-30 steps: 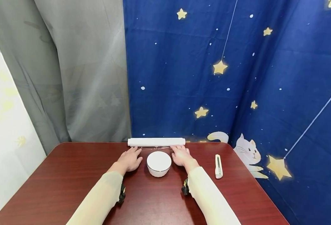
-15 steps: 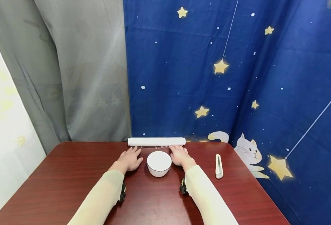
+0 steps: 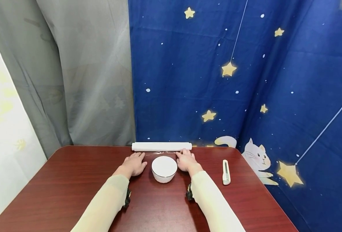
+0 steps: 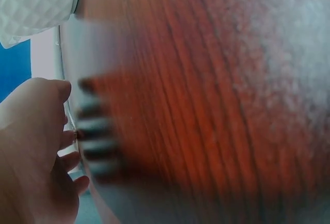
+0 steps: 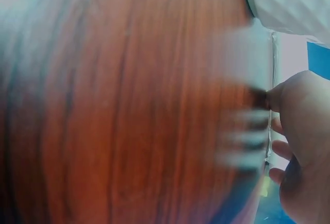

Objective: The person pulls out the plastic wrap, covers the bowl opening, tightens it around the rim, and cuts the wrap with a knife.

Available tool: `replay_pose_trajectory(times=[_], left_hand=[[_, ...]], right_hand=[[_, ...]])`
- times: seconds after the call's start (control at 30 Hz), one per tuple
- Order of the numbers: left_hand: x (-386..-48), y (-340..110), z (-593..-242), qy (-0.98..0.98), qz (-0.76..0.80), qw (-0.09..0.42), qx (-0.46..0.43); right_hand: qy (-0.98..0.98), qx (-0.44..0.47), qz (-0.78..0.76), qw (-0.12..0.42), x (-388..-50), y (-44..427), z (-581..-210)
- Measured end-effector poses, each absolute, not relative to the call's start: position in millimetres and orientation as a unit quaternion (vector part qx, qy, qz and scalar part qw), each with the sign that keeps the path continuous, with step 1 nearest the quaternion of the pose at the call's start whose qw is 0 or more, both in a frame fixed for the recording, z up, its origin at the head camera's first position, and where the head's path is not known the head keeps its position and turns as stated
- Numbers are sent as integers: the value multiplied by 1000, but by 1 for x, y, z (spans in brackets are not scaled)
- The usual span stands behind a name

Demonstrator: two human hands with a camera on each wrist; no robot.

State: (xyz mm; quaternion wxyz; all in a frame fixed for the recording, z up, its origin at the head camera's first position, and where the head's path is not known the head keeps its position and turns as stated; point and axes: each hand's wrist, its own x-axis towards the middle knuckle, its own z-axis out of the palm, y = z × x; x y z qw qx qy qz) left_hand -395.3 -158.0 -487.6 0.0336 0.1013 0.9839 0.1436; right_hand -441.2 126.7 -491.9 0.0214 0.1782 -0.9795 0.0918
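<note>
A white roll (image 3: 159,147) of what looks like cling film lies along the table's far edge, with a thin strip of clear film (image 3: 160,153) showing before it. My left hand (image 3: 134,164) lies palm down at the strip's left end, fingers extended forward. At the right end is my right hand (image 3: 187,160), its fingertips near the film's edge and the roll. Between both hands stands a white bowl (image 3: 164,178) with a patterned side and a thin dark line near its rim. In the wrist views the left thumb (image 4: 61,89) and right thumb (image 5: 277,98) show beside the tabletop.
A white utility knife (image 3: 226,172) lies to the right of my right hand on the dark red wooden table (image 3: 72,193). Grey and blue star-patterned curtains (image 3: 182,80) hang behind the far edge. Black wrist cameras (image 3: 189,192) sit under the sleeves.
My right hand has shifted slightly left and its fingers have moved at the film's edge. My left fingertips have drawn back a little. The bowl, roll and utility knife keep their places.
</note>
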Motion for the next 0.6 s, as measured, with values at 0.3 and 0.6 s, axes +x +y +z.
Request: replay_pose_trajectory(times=[0.3,0.6], left_hand=[[-396,-160,-485,985,141,26,100],[-404,-164,-494,984,142,24,106]], right_hand=[[-976,205,65,47,-442,128,-490],[-976,209,63,28,-444,129,-486]])
